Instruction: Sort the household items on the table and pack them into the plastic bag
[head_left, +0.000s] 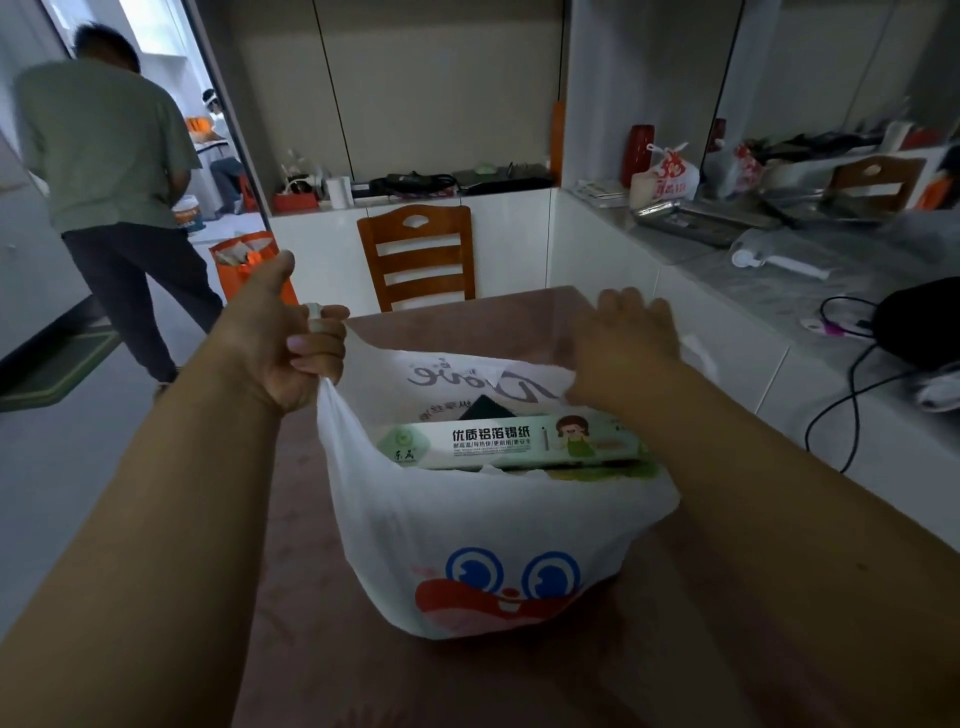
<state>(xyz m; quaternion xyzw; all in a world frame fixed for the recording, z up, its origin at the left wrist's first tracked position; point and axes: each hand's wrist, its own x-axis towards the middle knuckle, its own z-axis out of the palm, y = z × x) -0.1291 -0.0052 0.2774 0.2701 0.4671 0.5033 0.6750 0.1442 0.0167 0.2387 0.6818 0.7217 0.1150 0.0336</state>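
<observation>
A white plastic bag with blue cartoon eyes and a red mouth stands open on the brown table. A long green-and-white box of aluminium foil lies across its mouth, with a dark item behind it. My left hand is closed around the bag's left handle and pulls it up. My right hand rests on the bag's right rim, fingers curled over the plastic; whether it grips the handle is hidden by the back of the hand.
A wooden chair stands past the table's far edge. A grey counter on the right carries trays, a tied bag, a black object and cables. A person stands at left beside an orange bag.
</observation>
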